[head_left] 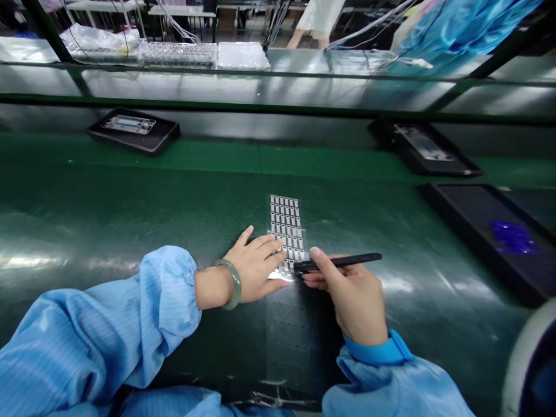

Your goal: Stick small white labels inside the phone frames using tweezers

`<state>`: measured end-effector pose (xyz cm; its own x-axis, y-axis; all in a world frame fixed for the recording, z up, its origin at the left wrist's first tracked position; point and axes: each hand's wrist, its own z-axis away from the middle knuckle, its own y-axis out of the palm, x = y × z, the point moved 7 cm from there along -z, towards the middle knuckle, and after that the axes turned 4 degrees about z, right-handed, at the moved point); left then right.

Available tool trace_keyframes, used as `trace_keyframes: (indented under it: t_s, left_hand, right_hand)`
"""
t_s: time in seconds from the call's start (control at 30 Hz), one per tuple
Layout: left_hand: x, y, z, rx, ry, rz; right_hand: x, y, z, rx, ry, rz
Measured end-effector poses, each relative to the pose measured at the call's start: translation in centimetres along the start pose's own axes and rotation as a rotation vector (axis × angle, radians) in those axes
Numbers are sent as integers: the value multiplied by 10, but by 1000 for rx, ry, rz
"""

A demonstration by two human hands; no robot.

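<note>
Sheet of small pale parts [285, 220] in rows, flat on the green work mat [195, 197] at centre, between the two hands; its near end looks shiny & lifted, though part. hidden; L hand [256, 266] palm down w/ fingers lightly spread, fingertips over the sheet's lower L part, gripping nothing visible; R hand [354, 289] narrow, thumb & fingers pinching a slim black tweezer-like tool [362, 259], tip at the sheet's lower R edge, exact contact can't tell; clear film strip [289, 336] w/ faint marks just below, toward the person; green bangle [235, 284] on L wrist, blue wristband [380, 348] on R, both sleeves lt blue.

Further out: black tray [163, 138] back L holding a metal frame [128, 124]; 2nd black tray [463, 168] back R w/ a similar frame [423, 143]; larger black tray [458, 217] nearer R, blue item [515, 236] in it, details blurred; clear plastic trays [178, 53] beyond the green rail [243, 105].
</note>
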<state>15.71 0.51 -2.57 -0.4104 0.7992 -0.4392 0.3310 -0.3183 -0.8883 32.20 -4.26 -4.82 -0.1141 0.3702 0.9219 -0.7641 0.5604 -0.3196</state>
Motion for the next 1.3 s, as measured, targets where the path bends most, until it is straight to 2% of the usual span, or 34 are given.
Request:
trace_keyframes:
  t_s: [0.63, 1.07, 1.3]
  left_hand:
    - [-3, -2, 0, -15, -19, -42]
    - [-3, -1, -1, -67, -49, 15]
    - [-4, -1, -3, -71, -75, 35]
  right_hand:
    - [0, 2, -3, -8, 45, 11]
    - [3, 3, -8, 84, 151, -149]
    - [4, -1, -11, 64, 188, -246]
